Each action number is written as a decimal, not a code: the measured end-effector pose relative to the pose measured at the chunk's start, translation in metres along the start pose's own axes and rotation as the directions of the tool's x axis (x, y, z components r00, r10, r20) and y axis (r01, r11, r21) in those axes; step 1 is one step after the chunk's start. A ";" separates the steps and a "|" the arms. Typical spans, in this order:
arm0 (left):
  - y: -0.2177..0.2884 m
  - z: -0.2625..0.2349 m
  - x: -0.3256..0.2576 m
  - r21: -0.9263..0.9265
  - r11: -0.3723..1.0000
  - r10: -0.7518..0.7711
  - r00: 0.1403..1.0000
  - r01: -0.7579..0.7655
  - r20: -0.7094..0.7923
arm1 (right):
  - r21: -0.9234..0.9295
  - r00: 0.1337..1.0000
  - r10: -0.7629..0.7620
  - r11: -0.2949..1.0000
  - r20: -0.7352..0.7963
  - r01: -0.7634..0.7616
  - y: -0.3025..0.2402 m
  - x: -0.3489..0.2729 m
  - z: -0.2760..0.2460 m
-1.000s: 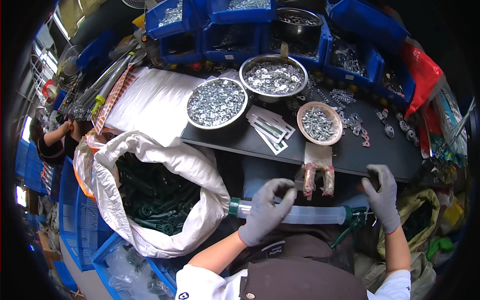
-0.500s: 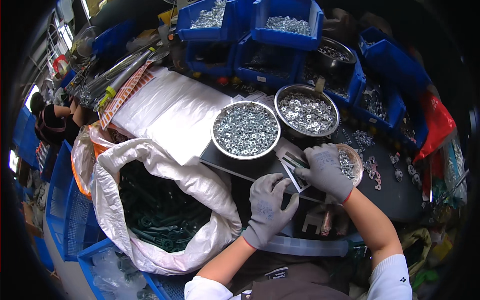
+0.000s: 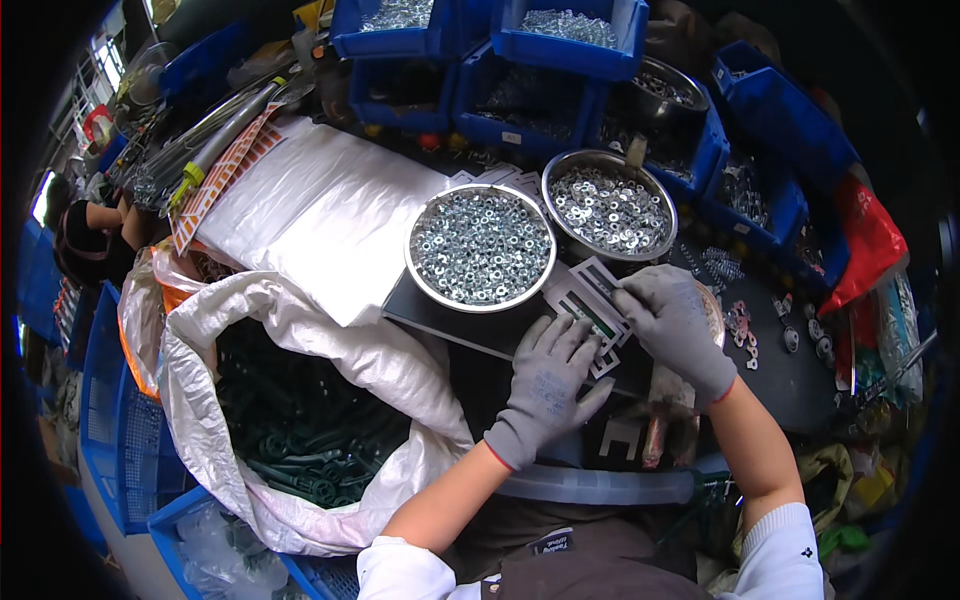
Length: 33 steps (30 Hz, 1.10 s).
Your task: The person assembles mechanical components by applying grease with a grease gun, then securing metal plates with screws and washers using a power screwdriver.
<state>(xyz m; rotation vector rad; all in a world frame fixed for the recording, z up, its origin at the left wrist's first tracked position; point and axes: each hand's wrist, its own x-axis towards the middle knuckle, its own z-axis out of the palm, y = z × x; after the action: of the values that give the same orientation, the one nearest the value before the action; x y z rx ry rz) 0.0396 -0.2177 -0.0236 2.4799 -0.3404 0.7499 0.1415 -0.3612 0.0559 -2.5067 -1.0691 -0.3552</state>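
My left hand (image 3: 548,390), in a grey glove, is open, its fingers stretched out at the near-left edge of a stack of flat white slotted cards (image 3: 578,304). A dark green strip shows in a slot of the stack. Curled closed, my gloved right hand (image 3: 682,328) pinches the far right edge of the top card between thumb and fingers. Just beyond the cards is a steel bowl of small nuts (image 3: 480,247). Behind my right hand, a round dish (image 3: 714,312) is mostly hidden.
A second steel bowl (image 3: 610,205) holds washers. Blue bins (image 3: 570,45) of hardware line the back. On the left, a white woven sack (image 3: 300,310) holds dark green plastic parts, beside a white plastic sheet (image 3: 320,200). Small metal parts (image 3: 740,325) lie at right; a translucent tube (image 3: 600,486) is near my lap.
My left hand has flattened and moved onto the cards' near edge. My right hand has shifted slightly right, and the white cards now show fanned out between the hands. The view has shifted a little.
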 end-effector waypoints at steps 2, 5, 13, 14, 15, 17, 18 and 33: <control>0.007 -0.008 -0.004 -0.311 0.946 -0.147 0.979 0.096 -0.144 | 0.491 0.966 0.223 0.832 0.133 -0.260 -0.016 -0.009 -0.021; 0.026 -0.030 -0.002 -0.751 0.470 -0.495 0.843 0.464 0.211 | 0.653 0.928 0.253 0.660 0.273 -0.372 -0.033 -0.020 -0.035; 0.052 -0.045 -0.013 -0.795 -0.034 -0.468 0.694 0.605 0.548 | 0.494 0.973 0.225 0.853 -0.054 -0.170 -0.055 -0.060 -0.046; 0.053 -0.040 -0.017 -0.813 0.019 -0.483 0.718 0.581 0.502 | 0.201 0.926 0.079 0.980 -0.369 -0.003 -0.060 -0.069 -0.047; 0.054 -0.039 -0.020 -0.828 0.073 -0.494 0.741 0.556 0.455 | 0.027 0.936 -0.047 0.998 -0.348 0.060 -0.057 -0.084 -0.050; 0.068 -0.047 -0.020 -0.838 0.026 -0.489 0.738 0.545 0.465 | 0.032 0.964 -0.040 0.998 -0.262 0.050 -0.065 -0.098 -0.057; 0.074 -0.050 -0.020 -0.850 -0.025 -0.483 0.738 0.527 0.472 | 0.032 0.984 -0.038 0.999 -0.172 0.044 -0.068 -0.104 -0.059; 0.112 -0.062 -0.049 -0.754 0.424 -0.387 0.853 0.502 0.350 | 0.713 0.988 0.154 0.693 -0.005 -0.105 -0.067 -0.149 -0.057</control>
<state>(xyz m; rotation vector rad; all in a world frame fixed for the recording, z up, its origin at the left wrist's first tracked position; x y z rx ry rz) -0.0698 -0.2726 0.0386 1.5497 -0.0204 0.1088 -0.0126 -0.4389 0.0672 -1.8260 -0.7835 0.0367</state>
